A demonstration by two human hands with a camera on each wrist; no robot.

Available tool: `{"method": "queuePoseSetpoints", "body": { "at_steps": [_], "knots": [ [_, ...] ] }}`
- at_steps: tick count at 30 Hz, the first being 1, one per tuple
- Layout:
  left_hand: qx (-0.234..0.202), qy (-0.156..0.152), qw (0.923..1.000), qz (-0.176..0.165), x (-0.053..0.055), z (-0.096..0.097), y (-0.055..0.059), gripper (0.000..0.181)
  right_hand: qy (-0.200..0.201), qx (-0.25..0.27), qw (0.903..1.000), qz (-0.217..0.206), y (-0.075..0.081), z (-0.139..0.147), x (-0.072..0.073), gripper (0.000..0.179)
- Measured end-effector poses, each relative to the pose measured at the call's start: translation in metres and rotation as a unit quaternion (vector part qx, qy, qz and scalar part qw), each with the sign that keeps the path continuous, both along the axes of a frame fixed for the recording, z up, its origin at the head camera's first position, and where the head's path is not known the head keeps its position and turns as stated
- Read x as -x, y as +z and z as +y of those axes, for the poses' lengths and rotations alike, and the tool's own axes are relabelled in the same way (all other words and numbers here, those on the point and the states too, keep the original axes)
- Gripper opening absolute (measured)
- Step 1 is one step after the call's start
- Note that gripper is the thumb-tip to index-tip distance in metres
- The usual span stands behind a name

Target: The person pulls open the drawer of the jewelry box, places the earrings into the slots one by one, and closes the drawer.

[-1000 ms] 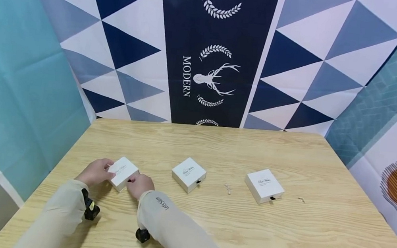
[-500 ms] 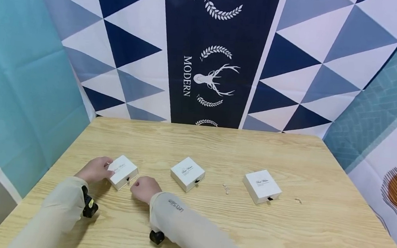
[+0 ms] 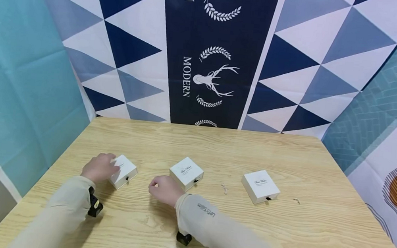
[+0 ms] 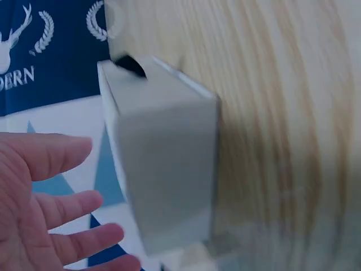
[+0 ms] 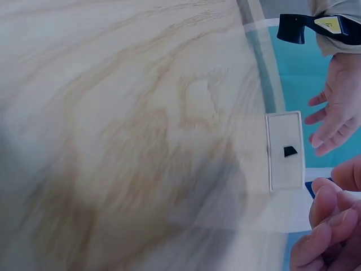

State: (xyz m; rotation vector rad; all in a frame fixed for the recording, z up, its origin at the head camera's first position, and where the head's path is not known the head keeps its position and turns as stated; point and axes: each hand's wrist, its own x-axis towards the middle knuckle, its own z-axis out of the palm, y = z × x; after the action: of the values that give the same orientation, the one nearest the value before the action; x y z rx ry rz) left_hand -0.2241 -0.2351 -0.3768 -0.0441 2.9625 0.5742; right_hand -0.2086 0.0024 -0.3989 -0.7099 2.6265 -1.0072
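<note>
My left hand [image 3: 99, 167] hovers over the near-left edge of a small white drawer-style gift box [image 3: 124, 173] with a black pull tab. In the left wrist view, the straight fingers of the left hand [image 4: 62, 226] stand apart from the side of that white box [image 4: 166, 175]. My right hand [image 3: 166, 190], fingers loosely curled, is above the table in front of the middle white box [image 3: 186, 171]. Nothing shows between the fingers of the right hand [image 5: 333, 231] in the right wrist view, where the left box [image 5: 286, 135] looks shut.
A third white box [image 3: 261, 185] with a black tab stands on the right of the wooden table [image 3: 281, 235]. Tiny pale items [image 3: 225, 189] lie between the middle and right boxes. Another small piece [image 3: 297, 200] lies farther right. Patterned cloth [image 3: 127, 45] hangs behind the table.
My right hand has left the tab end of the left box and moved right, toward the middle box. My left hand has come off that box's side and lifted slightly.
</note>
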Motion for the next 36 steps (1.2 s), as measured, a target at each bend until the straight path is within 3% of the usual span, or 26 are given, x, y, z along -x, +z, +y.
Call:
{"method": "queuePoseSetpoints", "body": {
  "at_steps": [3, 7, 11, 17, 23, 30, 36],
  "knots": [
    [0.022, -0.016, 0.9985, 0.048, -0.004, 0.017, 0.006, 0.049, 0.012, 0.01, 0.9998, 0.008, 0.006, 0.015, -0.003, 0.019],
    [0.03, -0.075, 0.9884, 0.129, -0.013, 0.047, 0.016, 0.043, 0.03, 0.03, 0.9987, 0.027, 0.012, 0.037, -0.008, 0.02],
    [0.014, -0.128, 0.9783, 0.162, -0.02, 0.075, 0.021, 0.04, 0.019, 0.064, 0.997, 0.038, 0.013, 0.061, -0.012, 0.019],
    [-0.003, -0.174, 0.9725, 0.155, -0.025, 0.104, 0.021, 0.037, -0.035, 0.099, 0.9942, 0.024, 0.009, 0.093, -0.016, 0.019],
    [-0.019, -0.218, 0.9656, 0.14, -0.028, 0.125, 0.016, 0.037, -0.056, 0.106, 0.9924, 0.028, 0.008, 0.112, -0.02, 0.015],
    [-0.043, -0.261, 0.9563, 0.124, -0.023, 0.137, 0.003, 0.038, -0.083, 0.058, 0.9936, 0.05, 0.007, 0.125, -0.021, 0.013],
    [-0.061, -0.311, 0.9417, 0.114, -0.016, 0.133, -0.006, 0.039, -0.087, 0.021, 0.9934, 0.072, 0.006, 0.134, -0.017, 0.009]
  ]
}}
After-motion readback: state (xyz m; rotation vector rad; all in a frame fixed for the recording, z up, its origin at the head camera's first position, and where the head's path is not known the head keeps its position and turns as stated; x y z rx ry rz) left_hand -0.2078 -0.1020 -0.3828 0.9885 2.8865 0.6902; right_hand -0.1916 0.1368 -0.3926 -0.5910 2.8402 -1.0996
